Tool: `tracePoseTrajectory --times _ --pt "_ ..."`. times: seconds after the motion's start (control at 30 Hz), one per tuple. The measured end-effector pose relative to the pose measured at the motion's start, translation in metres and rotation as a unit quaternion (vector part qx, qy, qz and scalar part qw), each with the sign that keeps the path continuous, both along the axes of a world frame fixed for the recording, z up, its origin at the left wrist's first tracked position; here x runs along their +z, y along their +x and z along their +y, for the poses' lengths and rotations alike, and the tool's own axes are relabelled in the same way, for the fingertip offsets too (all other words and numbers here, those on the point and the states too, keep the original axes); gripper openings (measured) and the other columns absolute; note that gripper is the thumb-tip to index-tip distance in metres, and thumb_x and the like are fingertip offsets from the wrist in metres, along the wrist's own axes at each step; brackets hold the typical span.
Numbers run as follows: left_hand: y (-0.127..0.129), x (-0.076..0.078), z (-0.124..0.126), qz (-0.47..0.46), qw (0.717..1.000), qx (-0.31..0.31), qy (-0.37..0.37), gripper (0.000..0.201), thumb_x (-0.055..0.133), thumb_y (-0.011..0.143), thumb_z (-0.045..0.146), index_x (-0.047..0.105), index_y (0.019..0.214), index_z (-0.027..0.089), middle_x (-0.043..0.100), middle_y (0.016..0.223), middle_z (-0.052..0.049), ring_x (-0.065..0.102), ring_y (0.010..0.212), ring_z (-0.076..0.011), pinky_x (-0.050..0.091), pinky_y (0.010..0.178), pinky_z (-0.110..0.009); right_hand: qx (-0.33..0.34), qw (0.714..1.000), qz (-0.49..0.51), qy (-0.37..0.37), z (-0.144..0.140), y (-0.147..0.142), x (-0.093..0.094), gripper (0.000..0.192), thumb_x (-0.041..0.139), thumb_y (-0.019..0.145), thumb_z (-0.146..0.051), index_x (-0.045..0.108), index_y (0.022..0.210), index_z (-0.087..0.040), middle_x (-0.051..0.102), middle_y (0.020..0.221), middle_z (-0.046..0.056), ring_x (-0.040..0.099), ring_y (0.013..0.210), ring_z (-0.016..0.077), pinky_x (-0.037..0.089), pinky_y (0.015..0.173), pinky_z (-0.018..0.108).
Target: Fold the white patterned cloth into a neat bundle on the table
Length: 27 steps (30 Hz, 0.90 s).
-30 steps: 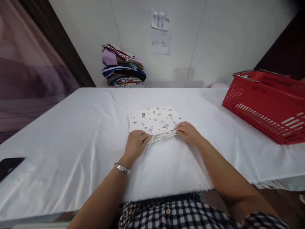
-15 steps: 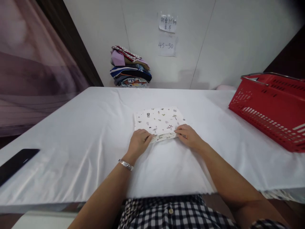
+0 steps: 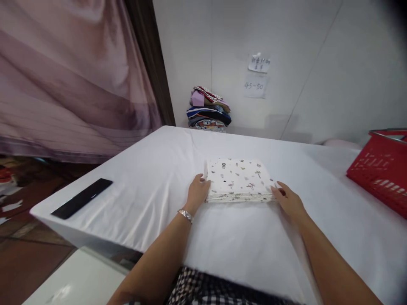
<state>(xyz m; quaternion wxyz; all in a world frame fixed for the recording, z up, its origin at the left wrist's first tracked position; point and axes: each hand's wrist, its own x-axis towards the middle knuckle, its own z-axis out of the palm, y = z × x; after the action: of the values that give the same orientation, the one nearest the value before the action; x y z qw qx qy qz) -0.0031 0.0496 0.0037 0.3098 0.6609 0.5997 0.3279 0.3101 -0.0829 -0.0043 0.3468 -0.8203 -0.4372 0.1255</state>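
A folded white cloth [image 3: 237,178] printed with small palm trees, plants and animals lies flat on the white-covered table [image 3: 152,186]. Its layered front edge faces me. My left hand [image 3: 197,191], with a silver bracelet at the wrist, grips the cloth's left side near the front corner, thumb against the edge. At the opposite side my right hand [image 3: 288,202] has thumb and fingers curled on the right front corner. Some fingertips of both hands are hidden.
A pile of folded fabrics [image 3: 210,110] stands at the back against the wall. On the right is a red plastic basket [image 3: 378,169]. A black phone-like slab [image 3: 82,198] lies near the left edge. A pink curtain [image 3: 73,76] hangs on the left.
My hands have moved apart from the cloth's front edge to its two sides. The front edge now looks straighter. The view has turned left, so everything appears shifted right.
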Motion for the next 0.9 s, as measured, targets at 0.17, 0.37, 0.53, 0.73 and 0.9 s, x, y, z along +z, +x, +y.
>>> tracePoseTrajectory --times 0.17,0.37,0.53,0.73,0.9 --pt "0.001 -0.001 0.0 -0.059 0.997 -0.005 -0.056 0.045 0.054 0.082 0.036 0.045 0.123 0.02 0.066 0.098 -0.006 0.062 0.068 -0.015 0.047 0.055 -0.025 0.019 0.999 0.033 -0.016 0.011 0.001 -0.005 0.067 0.061 0.069 -0.047 0.051 0.13 -0.024 0.065 0.087 0.005 0.062 0.075 0.0216 0.047 0.068 0.033" --pt "0.021 -0.006 -0.026 -0.148 0.983 -0.063 -0.092 0.028 0.063 0.076 0.034 0.055 0.099 0.018 0.066 0.087 -0.006 0.061 0.066 -0.014 0.048 0.055 -0.024 0.054 0.994 0.092 0.038 0.053 0.057 0.0 0.071 0.068 0.057 -0.031 0.054 0.125 -0.015 0.061 0.067 0.0 0.059 0.062 0.0201 0.048 0.06 0.033" --pt "0.044 0.0 -0.063 -0.164 0.942 -0.273 -0.108 0.016 0.06 0.078 0.038 0.063 0.079 0.022 0.067 0.078 -0.002 0.061 0.062 -0.0137 0.049 0.055 -0.025 -0.001 0.996 -0.064 0.059 0.088 0.096 0.024 0.063 0.061 0.061 -0.027 0.056 0.123 -0.014 0.065 0.104 0.012 0.059 0.091 0.028 0.047 0.081 0.043" --pt "0.018 0.012 -0.012 -0.041 0.992 -0.097 0.072 0.019 0.051 0.081 0.027 0.064 0.094 0.021 0.067 0.089 -0.003 0.061 0.08 -0.017 0.049 0.076 -0.032 0.034 0.989 -0.111 0.095 0.069 0.068 0.016 0.054 0.056 0.071 -0.041 0.058 0.12 -0.019 0.057 0.124 0.012 0.057 0.098 0.027 0.046 0.086 0.042" --pt "0.013 0.007 0.028 0.035 0.974 -0.192 0.115 0.053 0.054 0.073 0.012 0.051 0.125 0.021 0.049 0.134 -0.006 0.048 0.119 -0.0202 0.042 0.097 -0.033 -0.069 0.996 -0.016 0.047 0.042 0.061 -0.008 0.066 0.057 0.072 -0.047 0.049 0.131 -0.017 0.057 0.123 0.014 0.054 0.109 0.0283 0.045 0.089 0.04"
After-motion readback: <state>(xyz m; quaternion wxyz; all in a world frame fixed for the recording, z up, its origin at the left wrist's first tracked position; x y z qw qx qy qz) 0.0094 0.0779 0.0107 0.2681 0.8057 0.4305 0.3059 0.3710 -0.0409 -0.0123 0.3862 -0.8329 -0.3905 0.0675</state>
